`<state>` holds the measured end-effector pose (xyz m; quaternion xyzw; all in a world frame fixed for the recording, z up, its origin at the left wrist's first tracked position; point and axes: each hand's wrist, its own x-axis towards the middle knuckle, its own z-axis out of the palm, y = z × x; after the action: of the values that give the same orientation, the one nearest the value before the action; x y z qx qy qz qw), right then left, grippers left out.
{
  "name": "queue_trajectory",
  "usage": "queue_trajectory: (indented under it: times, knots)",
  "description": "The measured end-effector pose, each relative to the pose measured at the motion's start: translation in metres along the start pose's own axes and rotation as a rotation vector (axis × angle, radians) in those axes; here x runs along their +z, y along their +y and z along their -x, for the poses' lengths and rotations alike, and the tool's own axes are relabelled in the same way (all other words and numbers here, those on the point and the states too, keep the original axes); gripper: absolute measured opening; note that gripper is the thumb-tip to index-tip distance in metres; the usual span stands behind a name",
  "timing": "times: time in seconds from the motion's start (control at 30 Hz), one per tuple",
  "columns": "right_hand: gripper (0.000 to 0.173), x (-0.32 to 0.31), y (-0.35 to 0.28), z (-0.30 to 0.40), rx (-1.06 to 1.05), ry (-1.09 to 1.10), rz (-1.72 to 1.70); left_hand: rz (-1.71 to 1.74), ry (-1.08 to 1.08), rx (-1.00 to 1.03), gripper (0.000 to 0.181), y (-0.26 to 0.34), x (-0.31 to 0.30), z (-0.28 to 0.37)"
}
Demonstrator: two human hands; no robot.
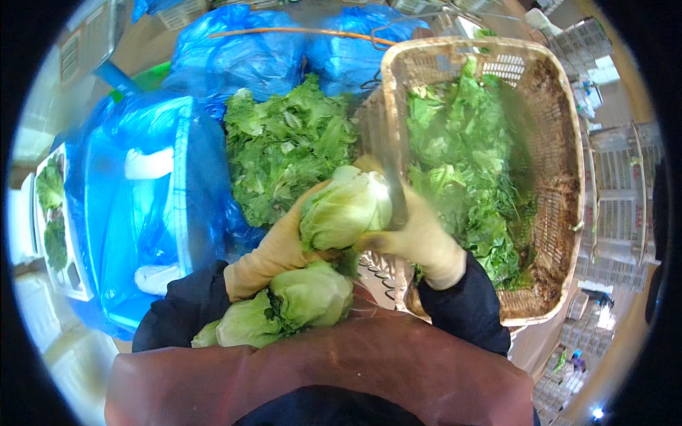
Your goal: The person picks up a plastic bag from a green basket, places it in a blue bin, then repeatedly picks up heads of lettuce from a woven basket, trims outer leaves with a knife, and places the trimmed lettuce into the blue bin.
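Observation:
A pale green head of lettuce [346, 207] is held up in front of me, over the gap between a leaf pile and a crate. My left hand [285, 242], in a cream glove, cups it from the left and below. On its right side is my right hand [421, 234], gloved alike and somewhat blurred, with the thumb against the lower part of the head. The far fingers are partly hidden behind the lettuce. Closer to my body, more lettuce heads [311, 293] rest against my reddish-brown apron [341, 367].
A dirt-stained plastic crate [554, 213] on the right holds loose green leaves [463, 144]. More leaves [287, 144] are heaped at centre. To the left stands a container lined with blue plastic [120, 213], white pieces inside. Blue bags [234, 58] and an orange rod [298, 31] lie beyond.

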<state>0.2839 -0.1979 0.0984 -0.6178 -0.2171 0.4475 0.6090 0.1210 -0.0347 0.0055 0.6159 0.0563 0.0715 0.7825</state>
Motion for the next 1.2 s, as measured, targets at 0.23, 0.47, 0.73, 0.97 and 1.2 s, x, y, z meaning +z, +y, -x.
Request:
queue_trajectory:
  times: [0.23, 0.47, 0.73, 0.97, 1.2]
  knots:
    - [0.061, 0.028, 0.017, -0.017, -0.007, 0.138, 0.282, -0.246, 0.159, -0.117, 0.105, 0.053, -0.038, 0.062]
    - [0.072, 0.137, 0.072, -0.013, -0.099, -0.469, 0.553, -0.488, 0.403, -0.008, 0.083, 0.067, -0.1, 0.161]
    - [0.075, 0.238, 0.058, -0.026, 0.125, -0.729, 0.156, 0.676, 0.464, -0.329, 0.062, 0.075, -0.125, 0.259]
    - [0.063, 0.282, -0.01, -0.071, 0.123, -0.725, 1.105, -0.064, 0.341, -0.583, 0.073, 0.085, -0.149, 0.233]
    - [0.048, 0.241, -0.016, -0.025, -0.128, -0.201, 0.846, 0.507, 0.228, -0.487, 0.072, 0.048, -0.143, 0.217]
